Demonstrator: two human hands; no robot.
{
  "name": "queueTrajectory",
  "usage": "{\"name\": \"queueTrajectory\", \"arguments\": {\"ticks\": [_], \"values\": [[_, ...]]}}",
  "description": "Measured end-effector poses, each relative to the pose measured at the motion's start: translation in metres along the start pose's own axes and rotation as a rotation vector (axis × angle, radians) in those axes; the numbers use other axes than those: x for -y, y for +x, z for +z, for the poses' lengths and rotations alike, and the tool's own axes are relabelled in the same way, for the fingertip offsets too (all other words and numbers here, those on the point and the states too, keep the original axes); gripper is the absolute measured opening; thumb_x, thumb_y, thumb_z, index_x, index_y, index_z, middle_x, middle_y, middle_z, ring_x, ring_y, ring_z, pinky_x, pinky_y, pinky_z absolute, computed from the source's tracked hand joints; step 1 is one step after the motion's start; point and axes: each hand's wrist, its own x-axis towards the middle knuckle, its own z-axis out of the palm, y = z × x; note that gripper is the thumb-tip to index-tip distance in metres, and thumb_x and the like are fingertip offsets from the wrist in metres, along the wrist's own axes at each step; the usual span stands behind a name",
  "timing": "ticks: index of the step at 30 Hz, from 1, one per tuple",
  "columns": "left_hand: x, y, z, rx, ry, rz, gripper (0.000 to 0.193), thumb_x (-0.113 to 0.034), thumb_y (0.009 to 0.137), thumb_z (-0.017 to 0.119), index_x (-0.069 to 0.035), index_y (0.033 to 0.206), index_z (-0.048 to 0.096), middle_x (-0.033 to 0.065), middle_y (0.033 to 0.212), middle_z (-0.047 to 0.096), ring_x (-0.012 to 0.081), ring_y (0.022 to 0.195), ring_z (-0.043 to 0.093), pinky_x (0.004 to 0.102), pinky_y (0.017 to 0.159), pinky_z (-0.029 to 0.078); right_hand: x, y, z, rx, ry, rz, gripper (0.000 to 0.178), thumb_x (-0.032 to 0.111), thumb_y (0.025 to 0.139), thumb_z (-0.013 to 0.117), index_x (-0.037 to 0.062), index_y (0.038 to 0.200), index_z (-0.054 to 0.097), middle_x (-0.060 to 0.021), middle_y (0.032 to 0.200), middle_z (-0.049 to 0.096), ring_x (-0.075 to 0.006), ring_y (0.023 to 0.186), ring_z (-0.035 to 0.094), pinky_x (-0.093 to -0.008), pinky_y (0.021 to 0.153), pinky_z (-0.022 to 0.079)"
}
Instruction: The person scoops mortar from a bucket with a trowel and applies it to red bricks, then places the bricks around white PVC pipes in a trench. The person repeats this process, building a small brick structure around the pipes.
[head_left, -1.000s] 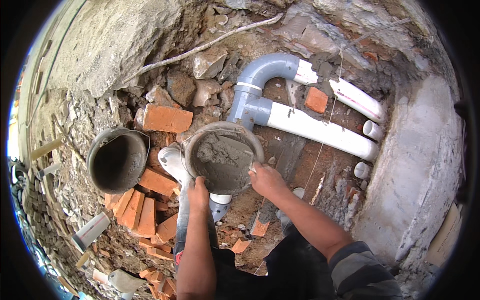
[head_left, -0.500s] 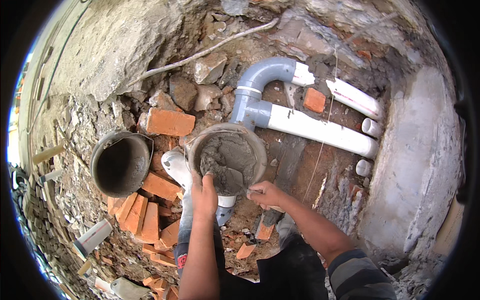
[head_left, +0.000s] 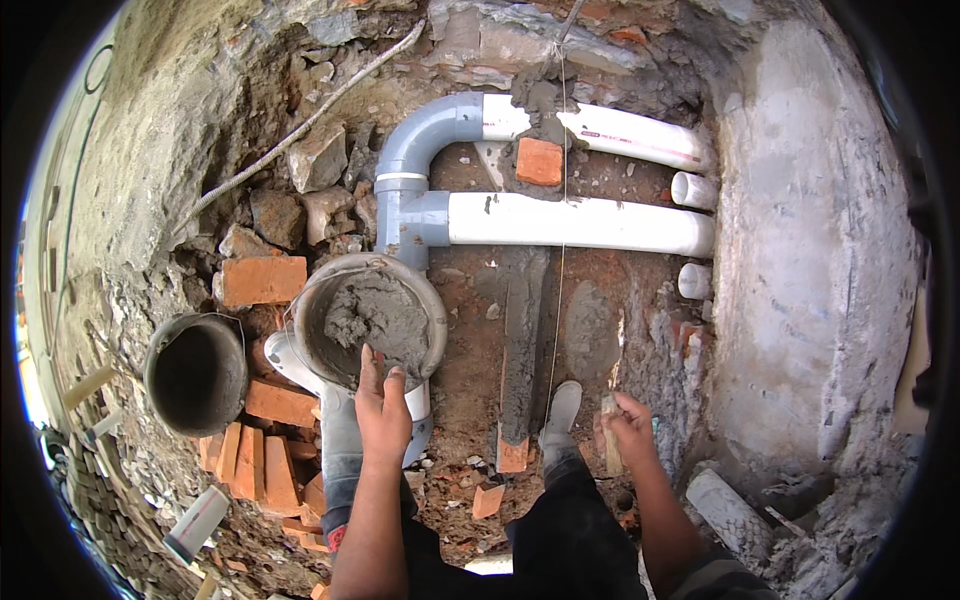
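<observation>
Left hand, at lower centre of the frame, reaches up with fingers spread over the near rim of the mortar pan, touching it. Right hand, at lower right, is closed around a trowel whose blade points up over wet mortar.

Ground is a dug pit of red earth and rubble, with a rough stone wall at upper left and a plastered wall at right. Grey and white pipes run across the upper centre, a string line crossing them.

Pan at centre left holds grey mortar. An empty dark bucket sits at left beside bricks.
</observation>
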Motion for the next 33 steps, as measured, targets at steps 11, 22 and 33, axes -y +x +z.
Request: {"name": "queueTrajectory", "arguments": {"ticks": [11, 22, 33], "values": [[-0.007, 0.002, 0.002, 0.057, 0.013, -0.053, 0.063, -0.004, 0.096, 0.05, 0.013, 0.151, 0.024, 0.0343, 0.151, 0.036, 0.0326, 0.145, 0.035, 0.0363, 0.115, 0.031, -0.096, 0.177, 0.062, -0.26, -0.023, 0.228, 0.027, 0.011, 0.09, 0.066, 0.0026, 0.115, 0.066, -0.0049, 0.072, 0.063, -0.0131, 0.05, 0.059, -0.0303, 0.044, 0.049], [-0.021, 0.007, 0.0, 0.109, 0.075, -0.03, 0.064, -0.003, 0.094, 0.052, 0.012, 0.151, 0.026, 0.0318, 0.152, 0.036, 0.0316, 0.145, 0.034, 0.0377, 0.115, 0.032, -0.019, 0.179, 0.021, -0.173, -0.66, 0.174, 0.051, 0.029, 0.097, 0.06, 0.0031, 0.14, 0.053, -0.0116, 0.069, 0.065, -0.0179, 0.047, 0.06, -0.0345, 0.044, 0.049], [-0.022, 0.007, 0.003, 0.113, 0.05, -0.036, 0.065, 0.0, 0.094, 0.052, 0.011, 0.151, 0.025, 0.0315, 0.152, 0.035, 0.0321, 0.147, 0.032, 0.0384, 0.116, 0.031, -0.047, 0.135, 0.008, -0.147, -0.392, 0.612, 0.033, 0.033, 0.103, 0.049, 0.0085, 0.119, 0.063, -0.0146, 0.072, 0.063, -0.0255, 0.054, 0.064, -0.0392, 0.049, 0.054]]}}
